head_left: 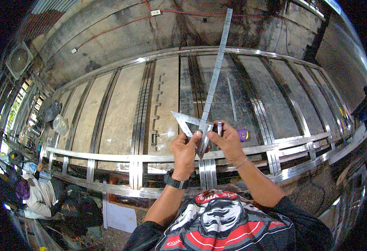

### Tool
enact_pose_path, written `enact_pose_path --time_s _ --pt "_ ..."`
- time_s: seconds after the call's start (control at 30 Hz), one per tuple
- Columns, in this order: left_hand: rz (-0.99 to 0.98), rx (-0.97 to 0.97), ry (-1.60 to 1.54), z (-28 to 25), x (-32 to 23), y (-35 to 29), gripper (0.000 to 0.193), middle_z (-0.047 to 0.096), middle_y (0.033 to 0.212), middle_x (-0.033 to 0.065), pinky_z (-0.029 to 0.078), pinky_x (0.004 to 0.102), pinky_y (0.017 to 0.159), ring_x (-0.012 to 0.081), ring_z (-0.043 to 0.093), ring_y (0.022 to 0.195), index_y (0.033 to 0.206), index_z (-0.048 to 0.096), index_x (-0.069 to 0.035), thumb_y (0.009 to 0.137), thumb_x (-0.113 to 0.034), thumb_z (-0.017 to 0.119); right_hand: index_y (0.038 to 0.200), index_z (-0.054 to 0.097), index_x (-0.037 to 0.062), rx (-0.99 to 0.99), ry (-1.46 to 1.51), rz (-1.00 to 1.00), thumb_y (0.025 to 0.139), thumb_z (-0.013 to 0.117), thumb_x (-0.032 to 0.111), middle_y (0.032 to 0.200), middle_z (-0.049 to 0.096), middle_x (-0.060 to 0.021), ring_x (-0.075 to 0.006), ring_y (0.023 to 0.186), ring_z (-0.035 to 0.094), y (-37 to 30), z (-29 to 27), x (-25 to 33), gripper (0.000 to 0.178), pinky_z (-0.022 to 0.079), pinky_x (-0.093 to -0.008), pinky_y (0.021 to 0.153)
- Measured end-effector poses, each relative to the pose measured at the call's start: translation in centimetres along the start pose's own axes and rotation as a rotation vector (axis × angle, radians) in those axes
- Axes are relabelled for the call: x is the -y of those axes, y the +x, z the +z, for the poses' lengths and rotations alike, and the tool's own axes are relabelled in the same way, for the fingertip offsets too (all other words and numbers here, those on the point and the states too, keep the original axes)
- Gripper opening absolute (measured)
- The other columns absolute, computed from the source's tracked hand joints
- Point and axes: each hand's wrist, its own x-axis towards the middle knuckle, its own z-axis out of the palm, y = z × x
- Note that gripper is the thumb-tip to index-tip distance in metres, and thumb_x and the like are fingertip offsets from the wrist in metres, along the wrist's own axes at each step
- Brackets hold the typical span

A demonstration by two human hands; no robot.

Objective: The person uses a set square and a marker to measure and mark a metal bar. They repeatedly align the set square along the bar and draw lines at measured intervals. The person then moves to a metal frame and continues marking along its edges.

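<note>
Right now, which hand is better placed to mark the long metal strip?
Right hand, probably: it holds a pen-like marker beside the metal strip, while the left hand steadies the metal square.

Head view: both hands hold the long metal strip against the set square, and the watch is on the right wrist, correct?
Not quite. The head view shows the watch on the left wrist; the right wrist wears a thin bracelet. Both hands do hold the strip against the set square.
</note>
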Motion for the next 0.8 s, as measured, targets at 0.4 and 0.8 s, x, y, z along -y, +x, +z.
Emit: enact_pose_path --time_s 0.4,0.8 --pt "-0.138 0.327 0.166 -2.7 0.5 -0.9 0.026 0.064 0.112 0.0055 0.050 0.0274 0.075 0.0095 0.060 0.091 0.120 0.060 0.001 0.101 -0.017 0.059 0.083 0.072 0.0041 -0.159 0.043 0.069 0.087 0.075 0.024 0.076 0.069 0.0010 -0.0070 0.066 0.058 1.3 0.6 0.3 0.021 0.046 -0.0267 0.061" --pt "-0.084 0.023 0.037 -0.8 1.8 -1.7 0.018 0.068 0.082 0.0025 0.047 0.0242 0.057 0.0075 0.057 0.065 0.106 0.068 0.002 0.095 -0.011 0.069 0.086 0.069 0.0064 -0.106 -0.052 0.030 0.087 0.080 0.030 0.076 0.063 0.0051 -0.0033 0.062 0.050 1.6 -0.2 0.5 0.025 0.038 -0.0227 0.056"
